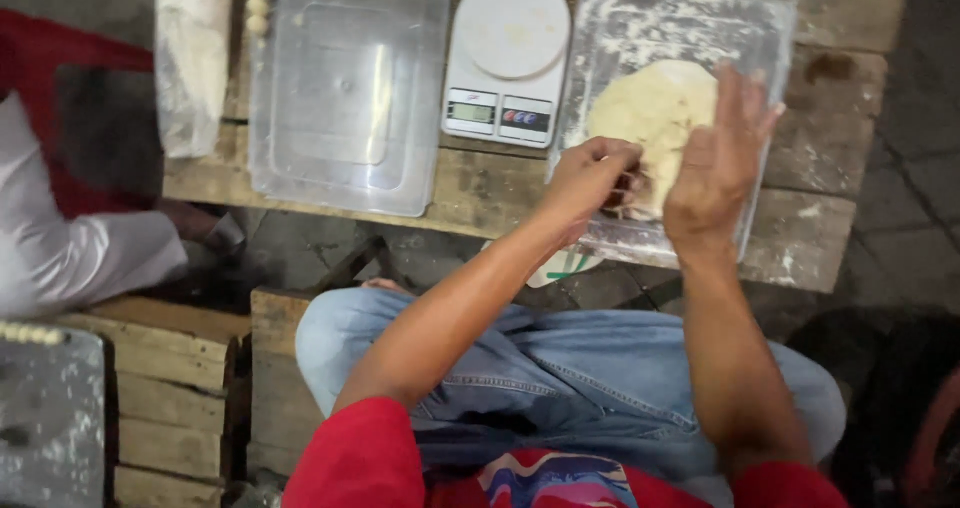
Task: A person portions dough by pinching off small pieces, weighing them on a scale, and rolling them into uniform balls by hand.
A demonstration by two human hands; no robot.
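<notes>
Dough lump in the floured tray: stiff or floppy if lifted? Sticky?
The dough looks soft and slumped, so it would likely sag. The left hand pinches its edge, suggesting it tears easily. Flour on the tray probably limits sticking.

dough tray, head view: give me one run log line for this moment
left hand: pinching dough edge | right hand: open, by dough mass | floured tray | scale: bare | clear lid

Single head cam, looking steeply down past the lap onto the wooden bench [480, 193], close in, no 2nd view.
</notes>
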